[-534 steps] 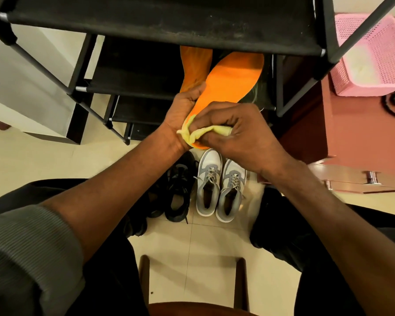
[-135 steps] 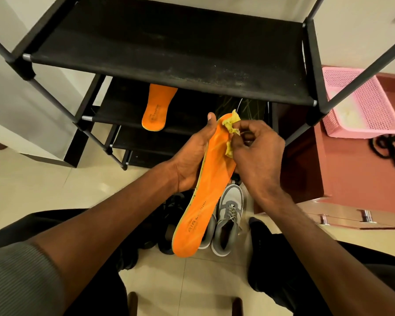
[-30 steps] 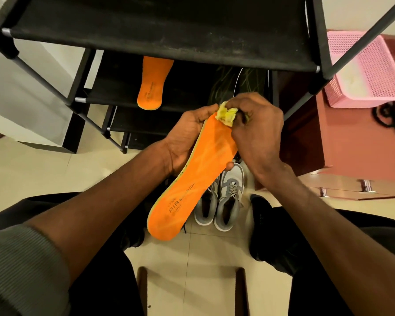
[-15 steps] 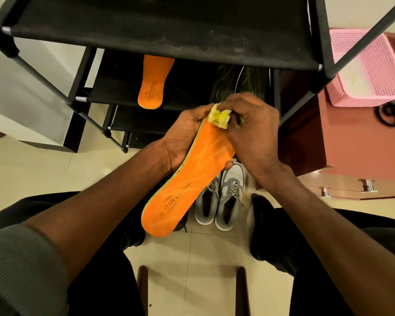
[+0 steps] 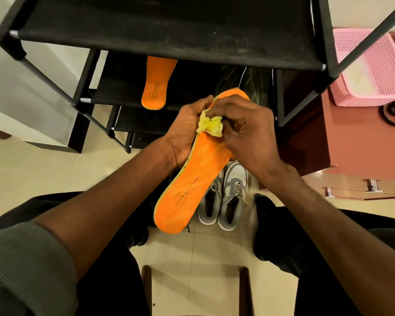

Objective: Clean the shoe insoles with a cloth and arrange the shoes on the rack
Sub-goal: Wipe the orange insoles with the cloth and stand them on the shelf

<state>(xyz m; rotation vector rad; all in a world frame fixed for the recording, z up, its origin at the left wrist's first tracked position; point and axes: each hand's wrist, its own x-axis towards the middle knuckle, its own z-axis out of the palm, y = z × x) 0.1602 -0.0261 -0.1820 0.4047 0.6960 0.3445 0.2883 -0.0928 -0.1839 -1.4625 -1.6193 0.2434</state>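
Curled left hand grips orange insole; right hand pinches yellow cloth against it.

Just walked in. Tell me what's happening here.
A seated person is cleaning an orange insole. The left hand holds it from its left edge, while the right hand presses a crumpled yellow cloth against its upper part. A second insole lies on the rack, on a lower shelf. Grey shoes and black ones sit on the floor, not yet racked.
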